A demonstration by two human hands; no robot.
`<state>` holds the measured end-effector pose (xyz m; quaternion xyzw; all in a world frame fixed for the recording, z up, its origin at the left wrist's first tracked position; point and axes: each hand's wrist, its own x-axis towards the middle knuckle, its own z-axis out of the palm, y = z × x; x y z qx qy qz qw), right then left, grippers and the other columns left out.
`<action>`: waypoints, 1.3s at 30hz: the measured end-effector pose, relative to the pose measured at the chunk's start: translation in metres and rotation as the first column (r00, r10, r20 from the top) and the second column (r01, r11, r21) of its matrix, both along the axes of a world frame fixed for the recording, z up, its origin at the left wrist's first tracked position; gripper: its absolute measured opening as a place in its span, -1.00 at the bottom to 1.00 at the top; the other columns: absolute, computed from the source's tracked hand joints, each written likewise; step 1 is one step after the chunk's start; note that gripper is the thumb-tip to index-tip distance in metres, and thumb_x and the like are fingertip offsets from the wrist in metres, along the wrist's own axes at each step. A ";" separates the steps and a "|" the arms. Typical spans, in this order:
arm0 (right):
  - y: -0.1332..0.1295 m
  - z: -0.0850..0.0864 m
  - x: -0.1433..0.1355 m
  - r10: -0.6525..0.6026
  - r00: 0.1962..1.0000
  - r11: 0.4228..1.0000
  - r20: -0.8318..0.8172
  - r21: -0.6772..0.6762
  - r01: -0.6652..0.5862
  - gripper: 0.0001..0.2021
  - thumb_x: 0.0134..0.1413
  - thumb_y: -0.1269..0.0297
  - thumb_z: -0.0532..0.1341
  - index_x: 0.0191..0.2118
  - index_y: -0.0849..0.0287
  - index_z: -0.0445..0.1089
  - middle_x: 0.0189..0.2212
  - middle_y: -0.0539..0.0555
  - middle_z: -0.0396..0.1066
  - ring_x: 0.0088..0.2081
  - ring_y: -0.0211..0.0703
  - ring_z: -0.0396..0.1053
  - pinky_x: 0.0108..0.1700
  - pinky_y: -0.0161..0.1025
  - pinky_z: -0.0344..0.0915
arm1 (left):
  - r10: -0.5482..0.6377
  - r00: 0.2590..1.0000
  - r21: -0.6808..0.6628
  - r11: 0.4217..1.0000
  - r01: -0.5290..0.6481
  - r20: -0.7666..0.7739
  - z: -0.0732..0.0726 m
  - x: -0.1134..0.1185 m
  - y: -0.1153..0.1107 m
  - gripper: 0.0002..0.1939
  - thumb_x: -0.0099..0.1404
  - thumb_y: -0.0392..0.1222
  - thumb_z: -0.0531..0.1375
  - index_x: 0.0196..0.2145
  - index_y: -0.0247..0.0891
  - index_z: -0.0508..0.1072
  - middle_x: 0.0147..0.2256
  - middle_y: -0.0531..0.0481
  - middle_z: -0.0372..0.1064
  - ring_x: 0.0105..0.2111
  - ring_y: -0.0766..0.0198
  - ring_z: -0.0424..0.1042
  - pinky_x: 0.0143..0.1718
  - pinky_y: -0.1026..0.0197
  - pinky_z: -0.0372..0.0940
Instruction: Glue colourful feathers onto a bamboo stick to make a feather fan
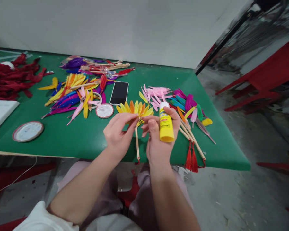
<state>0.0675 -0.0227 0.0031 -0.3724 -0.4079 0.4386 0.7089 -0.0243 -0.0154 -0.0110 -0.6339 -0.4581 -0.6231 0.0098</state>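
Observation:
A fan of yellow and orange feathers with a wooden stick handle lies at the table's front middle. My left hand pinches at the base of the feathers, its fingertips closed there. My right hand is wrapped round a yellow glue bottle with a white top, held upright, while its index finger reaches to the same feather base. Whatever small part lies between the fingertips is hidden. Just behind the fan is a phone.
Pink feathers and finished-looking sticks with red tassels lie right. Mixed feathers, round lids and dark red cloth are left. A white wall stands behind the green table; a red chair is right.

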 end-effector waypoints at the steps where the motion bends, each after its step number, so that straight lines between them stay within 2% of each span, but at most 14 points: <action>1: -0.001 0.000 -0.001 -0.011 0.999 1.000 0.035 0.009 0.011 -0.62 -0.08 0.31 0.24 -0.13 -0.05 0.10 -0.46 -0.13 0.39 -0.54 -0.39 0.32 -0.61 -0.45 0.20 | 0.008 1.000 0.019 1.000 -0.007 -0.027 0.000 0.000 0.000 -0.91 0.10 -0.37 0.20 -0.38 -0.30 0.42 -0.43 0.04 0.43 -0.41 0.42 0.39 -0.35 0.37 0.31; 7: -0.001 -0.001 0.001 0.061 0.997 0.998 0.053 -0.032 -0.059 -0.56 -0.11 0.39 0.24 -0.11 -0.07 0.10 -0.52 -0.15 0.33 -0.59 -0.39 0.27 -0.65 -0.45 0.21 | 0.019 0.992 0.094 0.996 -0.008 -0.124 -0.004 -0.002 0.001 -0.87 0.08 -0.39 0.20 -0.34 -0.31 0.42 -0.41 -0.03 0.41 -0.36 0.37 0.38 -0.29 0.31 0.32; 13: -0.001 -0.001 0.000 0.119 0.993 0.990 0.009 -0.075 -0.118 -0.49 -0.10 0.42 0.22 -0.04 -0.09 0.05 -0.52 -0.15 0.32 -0.59 -0.39 0.28 -0.66 -0.47 0.22 | 0.010 0.991 0.083 0.997 0.001 -0.134 -0.005 -0.003 0.000 -0.85 0.09 -0.39 0.19 -0.32 -0.30 0.42 -0.40 -0.02 0.41 -0.35 0.37 0.38 -0.28 0.31 0.32; 21: -0.001 -0.001 0.002 0.180 0.983 0.980 -0.023 -0.079 -0.181 -0.49 -0.14 0.43 0.26 -0.06 -0.07 0.07 -0.52 -0.16 0.33 -0.58 -0.40 0.28 -0.66 -0.50 0.22 | 0.010 0.998 0.035 0.999 -0.007 -0.069 -0.001 -0.002 -0.001 -0.86 0.09 -0.37 0.20 -0.32 -0.30 0.43 -0.40 0.02 0.42 -0.37 0.40 0.38 -0.33 0.36 0.31; 29: 0.000 0.001 0.006 0.207 0.978 0.973 0.014 -0.112 -0.204 -0.51 -0.12 0.42 0.24 -0.07 -0.07 0.08 -0.54 -0.17 0.34 -0.59 -0.38 0.29 -0.66 -0.48 0.23 | 0.037 0.999 -0.072 0.997 -0.035 0.035 0.000 -0.001 0.001 -0.89 0.11 -0.27 0.20 -0.35 -0.26 0.44 -0.41 0.05 0.42 -0.37 0.39 0.38 -0.38 0.35 0.33; 34: 0.004 -0.003 0.015 0.245 0.967 0.965 0.072 -0.115 -0.236 -0.58 -0.10 0.39 0.23 -0.11 -0.02 0.09 -0.46 -0.12 0.41 -0.49 -0.33 0.39 -0.60 -0.44 0.29 | 0.031 0.991 -0.163 0.987 -0.010 0.131 -0.002 -0.002 0.003 -0.90 0.12 -0.21 0.19 -0.36 -0.24 0.45 -0.39 0.06 0.41 -0.39 0.40 0.39 -0.33 0.32 0.34; 39: 0.006 -0.003 0.021 0.257 0.960 0.965 0.112 -0.091 -0.247 -0.57 -0.15 0.40 0.26 -0.14 0.01 0.10 -0.42 -0.09 0.43 -0.41 -0.30 0.42 -0.55 -0.42 0.34 | 0.007 0.988 -0.165 0.986 0.019 0.156 -0.004 -0.002 0.004 -0.89 0.11 -0.22 0.20 -0.35 -0.23 0.45 -0.39 0.07 0.41 -0.39 0.40 0.39 -0.34 0.32 0.34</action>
